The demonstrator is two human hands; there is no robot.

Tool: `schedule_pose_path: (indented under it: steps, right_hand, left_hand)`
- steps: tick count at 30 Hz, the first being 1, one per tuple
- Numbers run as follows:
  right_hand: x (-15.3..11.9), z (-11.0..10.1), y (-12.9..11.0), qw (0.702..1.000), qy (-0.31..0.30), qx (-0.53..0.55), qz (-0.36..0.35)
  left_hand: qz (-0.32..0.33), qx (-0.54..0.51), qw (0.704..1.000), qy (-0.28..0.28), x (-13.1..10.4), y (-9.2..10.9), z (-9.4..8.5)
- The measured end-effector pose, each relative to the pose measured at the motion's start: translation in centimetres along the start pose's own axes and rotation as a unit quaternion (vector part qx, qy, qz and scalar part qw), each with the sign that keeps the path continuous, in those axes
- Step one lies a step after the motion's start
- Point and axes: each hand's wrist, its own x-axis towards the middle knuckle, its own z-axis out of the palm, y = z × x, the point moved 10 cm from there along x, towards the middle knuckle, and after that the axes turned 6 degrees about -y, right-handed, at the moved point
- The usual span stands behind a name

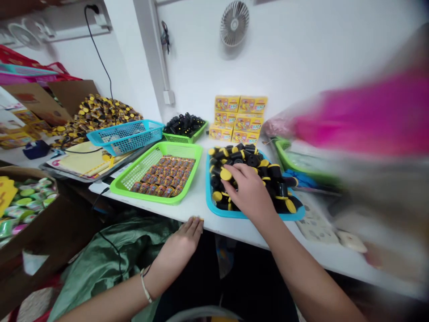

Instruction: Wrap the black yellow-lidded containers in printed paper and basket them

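Observation:
My right hand [251,192] reaches into a blue plastic basket [212,206] heaped with small black cylindrical containers, many with yellow caps. Its thumb and fingers close around one black container with a yellow cap [225,174], still among the others. At the front edge of the white table, my left hand [182,243] has its fingers pressed together. A bit of yellow shows at those fingertips, but what it belongs to is hidden. To the left, a green basket [115,184] carries rows of small containers with colourful printed wrapping [164,176].
Stacked yellow printed boxes [238,118] stand against the wall. Behind are a blue basket [134,132] and a green basket of black parts [185,125]. A cardboard box [63,223] is at the left. At the right, a blurred person in a pink sleeve [365,116] is close by.

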Motion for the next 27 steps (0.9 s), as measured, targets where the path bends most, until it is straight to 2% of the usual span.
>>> schedule_pose_path:
  steps: [3,6,9,12,15,18,20,24,27]
  right_hand:
    - [-2.5,-3.7,-1.3,0.997,0.072,0.032,-0.013]
    - [-5.1,-6.2,-2.1,0.987,0.11,0.12,0.002]
    - [-7.0,-6.4,-1.5,0.956,0.096,0.269,0.067]
    - [-7.9,-5.5,-1.1,0.904,0.078,0.407,0.103]
    - [-8.2,-4.7,-0.4,0.853,0.079,0.492,0.152]
    - [-8.7,-4.3,1.0,0.799,0.108,0.551,0.215]
    - [-9.1,-4.1,1.4,0.773,0.118,0.575,0.241]
    - [-9.1,-3.6,0.9,0.753,0.092,0.599,0.257]
    - [-8.9,-3.1,0.3,0.749,0.053,0.607,0.26]
  left_hand:
    - [0.032,-0.104,0.993,0.047,-0.8,-0.2,-2.8]
    - [0.045,-0.233,0.962,0.137,-1.2,-0.5,-5.9]
    - [0.03,-0.349,0.904,0.246,-1.7,-0.6,-8.0]
    - [0.007,-0.429,0.846,0.318,-1.9,0.2,-8.5]
    - [0.0,-0.478,0.814,0.328,-1.6,1.6,-8.4]
    - [0.014,-0.496,0.807,0.32,-1.6,2.7,-8.8]
    - [0.025,-0.495,0.807,0.32,-1.8,3.1,-9.2]
    - [0.052,-0.487,0.81,0.322,-2.0,3.6,-10.0]
    - [0.076,-0.483,0.81,0.323,-2.1,4.1,-10.3]
